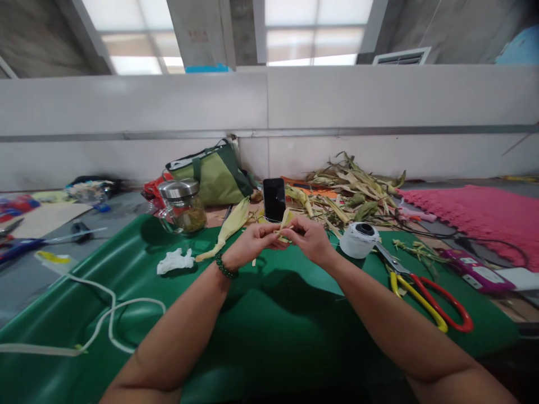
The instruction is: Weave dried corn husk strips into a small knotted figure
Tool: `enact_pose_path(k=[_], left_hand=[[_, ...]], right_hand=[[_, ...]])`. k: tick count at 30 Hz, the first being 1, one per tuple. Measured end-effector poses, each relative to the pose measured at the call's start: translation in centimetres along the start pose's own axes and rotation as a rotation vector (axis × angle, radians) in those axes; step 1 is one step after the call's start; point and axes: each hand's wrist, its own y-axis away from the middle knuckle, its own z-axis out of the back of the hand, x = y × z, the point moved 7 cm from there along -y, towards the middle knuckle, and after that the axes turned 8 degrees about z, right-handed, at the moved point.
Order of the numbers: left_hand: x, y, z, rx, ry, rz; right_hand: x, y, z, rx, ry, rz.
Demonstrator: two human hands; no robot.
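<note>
My left hand (pixel 257 242) and my right hand (pixel 310 237) meet over the middle of the green mat (pixel 269 314). Between their fingertips both pinch a pale strip of corn husk (pixel 285 217), whose upper end sticks up. The part inside the fingers is mostly hidden. Just behind the hands a black phone (pixel 274 197) stands upright. Left of my left hand lies a pale yellow corn husk (pixel 231 225) with a twisted stem. A white spool (pixel 357 242) of thread or tape stands to the right of my right hand.
Scissors (pixel 415 283) with red and yellow handles lie at right, near a purple box (pixel 475 270). Dried husks (pixel 347 188) are heaped at the back. At left are a glass jar (pixel 185 209), crumpled white tissue (pixel 175 261), a green bag (pixel 217 177) and a white cord (pixel 112 306).
</note>
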Motion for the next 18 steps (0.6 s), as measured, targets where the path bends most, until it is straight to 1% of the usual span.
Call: enact_pose_path(k=[3,9,12,15,18], left_hand=[[-0.3,0.1,0.2,-0.063,-0.002,-0.04],[-1.2,0.5,0.6,-0.152,-0.015,-0.145],[-1.3,0.4,0.5,-0.169,-0.029,-0.167],[-1.3,0.4,0.5,-0.215,-0.062,-0.181],[-1.1,0.3,0.9,-0.274,-0.043,-0.149]], right_hand=[[-0.3,0.3,-0.6,0.004,-0.137,-0.082],[-0.5,0.4,-0.7,-0.008,-0.222,-0.224],[-0.5,0.2,-0.8,-0.009,-0.269,-0.243],[-0.7,0.2,-0.9,0.0,-0.292,-0.265],[-0.5,0.3,-0.9,-0.028,-0.351,-0.245]])
